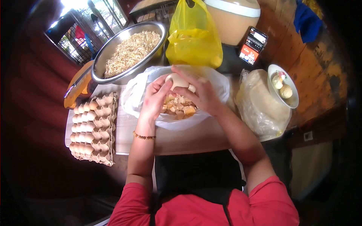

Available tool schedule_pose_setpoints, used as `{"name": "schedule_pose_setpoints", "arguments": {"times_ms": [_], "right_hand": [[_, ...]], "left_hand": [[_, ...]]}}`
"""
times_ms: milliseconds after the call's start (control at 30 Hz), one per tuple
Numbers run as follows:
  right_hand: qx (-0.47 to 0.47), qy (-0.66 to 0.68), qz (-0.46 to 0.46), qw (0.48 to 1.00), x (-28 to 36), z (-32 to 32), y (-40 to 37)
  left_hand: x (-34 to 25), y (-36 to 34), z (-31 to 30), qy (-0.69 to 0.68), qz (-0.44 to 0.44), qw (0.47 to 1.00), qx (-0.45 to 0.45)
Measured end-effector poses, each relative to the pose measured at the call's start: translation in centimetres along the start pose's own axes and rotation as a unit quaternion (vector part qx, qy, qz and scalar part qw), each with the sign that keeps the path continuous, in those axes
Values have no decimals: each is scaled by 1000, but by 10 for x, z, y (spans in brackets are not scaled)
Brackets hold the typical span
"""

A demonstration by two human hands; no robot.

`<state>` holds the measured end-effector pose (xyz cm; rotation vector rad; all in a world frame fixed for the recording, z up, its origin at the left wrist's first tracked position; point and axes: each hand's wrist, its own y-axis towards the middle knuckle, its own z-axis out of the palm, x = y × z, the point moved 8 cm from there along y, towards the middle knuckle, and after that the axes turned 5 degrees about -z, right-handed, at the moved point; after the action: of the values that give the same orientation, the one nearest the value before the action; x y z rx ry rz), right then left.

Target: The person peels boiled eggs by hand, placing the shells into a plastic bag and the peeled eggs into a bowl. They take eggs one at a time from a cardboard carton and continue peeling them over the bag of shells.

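Between my two hands is a pale egg, held over an open white plastic bag. My left hand grips the egg from its left side, thumb along the front, with a beaded bracelet on that wrist. From the other side my right hand closes round it, fingers reaching over the top and the thumb below. Part of the egg is hidden behind the fingers. Inside the bag, right under the hands, lies a heap of broken eggshells.
On the left stands a carton tray partly filled with eggs. Behind it are a steel basin of sprouts, a yellow plastic bag and a tan bucket. Rightward are a phone, a clear plastic bag and a bowl holding eggs.
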<state>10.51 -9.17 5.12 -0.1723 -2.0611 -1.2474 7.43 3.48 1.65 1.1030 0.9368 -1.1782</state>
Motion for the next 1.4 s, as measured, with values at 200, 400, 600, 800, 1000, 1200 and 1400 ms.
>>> {"name": "schedule_pose_setpoints", "arguments": {"times_ms": [200, 400, 600, 800, 1000, 1200, 1400], "right_hand": [[-7, -34, -1, 999, 0, 1, -4], [-5, -46, -37, 998, 1, 0, -3], [0, -62, -45, 997, 3, -1, -2], [-8, -72, -35, 997, -1, -3, -2], [-38, -59, -12, 997, 0, -10, 0], [-95, -86, -54, 990, 10, -17, 2], [-122, -166, -115, 972, 21, -19, -1]], "left_hand": [[-4, -1, 1, 5, 4, 1000, 5], [0, -1, -1, 12, -6, 1000, -3], [-3, 0, 2, 21, 5, 1000, 3], [0, 1, -3, 34, 10, 999, -21], [-1, 2, -6, 61, 10, 998, -27], [-3, 3, -15, -17, 8, 999, -39], [-2, 4, -12, 4, 7, 999, -49]]}}
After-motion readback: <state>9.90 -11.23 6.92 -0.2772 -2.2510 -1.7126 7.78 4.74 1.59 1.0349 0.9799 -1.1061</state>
